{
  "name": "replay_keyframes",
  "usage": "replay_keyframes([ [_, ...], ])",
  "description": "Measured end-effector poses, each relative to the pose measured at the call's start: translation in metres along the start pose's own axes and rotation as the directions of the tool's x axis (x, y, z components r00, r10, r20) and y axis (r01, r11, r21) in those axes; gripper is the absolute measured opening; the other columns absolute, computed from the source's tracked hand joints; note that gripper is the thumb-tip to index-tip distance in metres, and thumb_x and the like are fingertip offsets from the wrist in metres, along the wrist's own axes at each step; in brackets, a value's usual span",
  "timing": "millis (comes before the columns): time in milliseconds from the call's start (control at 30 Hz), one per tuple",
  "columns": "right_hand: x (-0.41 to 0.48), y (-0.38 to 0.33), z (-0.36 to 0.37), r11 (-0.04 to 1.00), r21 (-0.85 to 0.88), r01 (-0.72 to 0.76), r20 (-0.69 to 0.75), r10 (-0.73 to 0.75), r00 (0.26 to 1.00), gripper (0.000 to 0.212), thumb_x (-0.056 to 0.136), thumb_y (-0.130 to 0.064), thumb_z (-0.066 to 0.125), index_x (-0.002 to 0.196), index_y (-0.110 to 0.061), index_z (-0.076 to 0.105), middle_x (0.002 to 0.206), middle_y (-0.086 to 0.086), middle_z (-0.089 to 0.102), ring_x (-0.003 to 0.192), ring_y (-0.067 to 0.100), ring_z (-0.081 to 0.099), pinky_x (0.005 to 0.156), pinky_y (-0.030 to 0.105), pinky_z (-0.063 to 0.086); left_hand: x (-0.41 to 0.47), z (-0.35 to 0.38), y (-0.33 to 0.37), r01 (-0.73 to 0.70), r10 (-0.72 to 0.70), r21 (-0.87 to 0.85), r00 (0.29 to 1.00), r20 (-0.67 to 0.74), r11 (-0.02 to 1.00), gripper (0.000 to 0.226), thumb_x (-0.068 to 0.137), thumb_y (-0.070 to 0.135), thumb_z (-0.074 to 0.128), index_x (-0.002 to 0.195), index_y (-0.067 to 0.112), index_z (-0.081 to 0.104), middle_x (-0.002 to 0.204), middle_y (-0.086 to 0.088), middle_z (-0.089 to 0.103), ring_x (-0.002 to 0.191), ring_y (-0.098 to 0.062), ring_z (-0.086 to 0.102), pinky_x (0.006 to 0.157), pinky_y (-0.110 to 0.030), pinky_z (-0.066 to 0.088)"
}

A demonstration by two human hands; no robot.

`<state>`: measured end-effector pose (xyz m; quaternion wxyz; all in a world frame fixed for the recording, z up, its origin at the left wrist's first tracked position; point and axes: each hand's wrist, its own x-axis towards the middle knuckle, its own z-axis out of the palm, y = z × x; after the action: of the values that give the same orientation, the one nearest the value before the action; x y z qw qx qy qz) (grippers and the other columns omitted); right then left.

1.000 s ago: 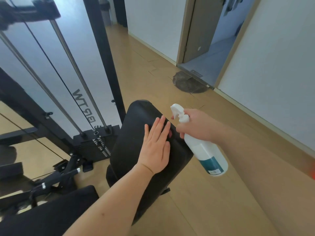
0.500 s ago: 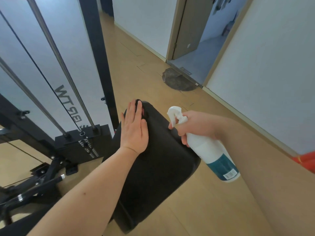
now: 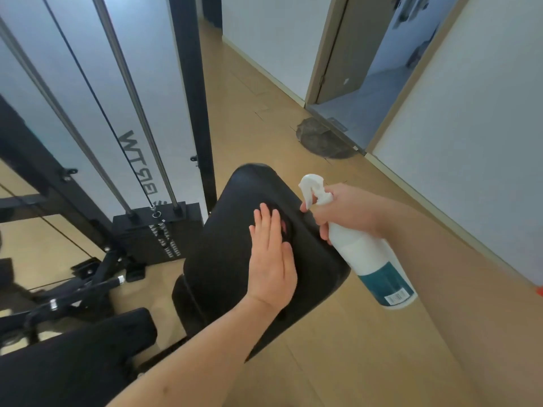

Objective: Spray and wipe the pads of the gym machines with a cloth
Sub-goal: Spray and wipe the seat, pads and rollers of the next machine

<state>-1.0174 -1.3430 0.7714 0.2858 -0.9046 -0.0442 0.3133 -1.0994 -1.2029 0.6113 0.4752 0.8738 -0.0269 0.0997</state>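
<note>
- The left hand (image 3: 273, 259) lies flat, palm down, on the black vinyl back pad (image 3: 223, 259) of the gym bench, with its fingers straight, close together and pointing away from the person.
- It grasps nothing that can be seen. Whether a cloth lies under the palm cannot be told, as the surface beneath is dark like the pad.
- The back pad is in the middle of the view, tilted, with its rounded top end farthest from the person.
- The right hand (image 3: 349, 211) is curled round the neck of the white plastic spray bottle with a teal label (image 3: 370, 262), one finger at the trigger.
- The bottle is held just beside the pad's right edge, tipped so that its white nozzle (image 3: 311, 186) faces the pad and its base points down and to the right.
- A second black padded seat (image 3: 76, 359) fills the lower left corner.
- Behind the pad stand a black weight stack (image 3: 138, 239), chrome guide rods (image 3: 130, 83) and a black steel upright post (image 3: 191, 83).
- Light wooden floor (image 3: 367, 348) runs to a white wall (image 3: 470, 127) and an open doorway (image 3: 367, 83), where a dark round mat (image 3: 320, 139) lies.
</note>
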Motion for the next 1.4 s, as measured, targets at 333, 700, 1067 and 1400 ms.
replay_keyframes([
  [333, -0.017, -0.003, 0.006, 0.998, -0.036, 0.048, -0.081, -0.051, 0.995, 0.028, 0.088, -0.02, 0.062, 0.111, -0.036, 0.064, 0.078, -0.003, 0.074, 0.073, 0.013, 0.068, 0.065, 0.029, 0.049, -0.046, 0.023, -0.012, -0.426, 0.399, 0.331, 0.905, 0.15, 0.842, 0.063, 0.104, 0.027, 0.031, 0.159, 0.014, 0.002, 0.169, -0.007, -0.002, 0.158, -0.03, -0.005, 0.124, -0.06, 0.008],
  [700, -0.01, -0.013, 0.011, 0.992, -0.119, 0.032, -0.114, -0.046, 0.992, 0.025, 0.091, -0.019, 0.065, 0.109, -0.036, 0.059, 0.084, -0.003, 0.065, 0.074, 0.015, 0.064, 0.062, 0.027, 0.047, 0.061, -0.015, -0.024, 0.111, -0.092, 0.148, 0.987, -0.129, 0.983, 0.062, 0.104, 0.036, 0.01, 0.163, 0.021, 0.001, 0.172, 0.0, -0.009, 0.157, -0.021, -0.017, 0.126, -0.048, -0.01],
  [1067, -0.015, -0.013, 0.014, 0.992, -0.118, -0.042, -0.15, 0.025, 0.988, 0.014, 0.094, -0.021, 0.063, 0.097, -0.035, 0.06, 0.081, -0.004, 0.064, 0.069, 0.012, 0.063, 0.059, 0.024, 0.043, 0.087, -0.032, -0.035, 0.53, -0.52, -0.026, 0.82, -0.237, 0.848, 0.055, 0.111, 0.026, 0.017, 0.163, 0.01, 0.009, 0.172, -0.011, 0.001, 0.158, -0.028, -0.004, 0.127, -0.054, 0.006],
  [1400, -0.034, -0.012, 0.018, 0.998, -0.062, -0.03, -0.138, 0.021, 0.99, 0.026, 0.093, -0.02, 0.061, 0.118, -0.026, 0.059, 0.092, 0.003, 0.066, 0.081, 0.016, 0.064, 0.065, 0.031, 0.047, -0.03, 0.009, 0.005, 0.144, -0.146, 0.167, 0.989, -0.005, 0.975, 0.061, 0.107, 0.03, 0.016, 0.162, 0.015, -0.004, 0.169, 0.002, -0.02, 0.153, -0.015, -0.027, 0.127, -0.041, -0.01],
])
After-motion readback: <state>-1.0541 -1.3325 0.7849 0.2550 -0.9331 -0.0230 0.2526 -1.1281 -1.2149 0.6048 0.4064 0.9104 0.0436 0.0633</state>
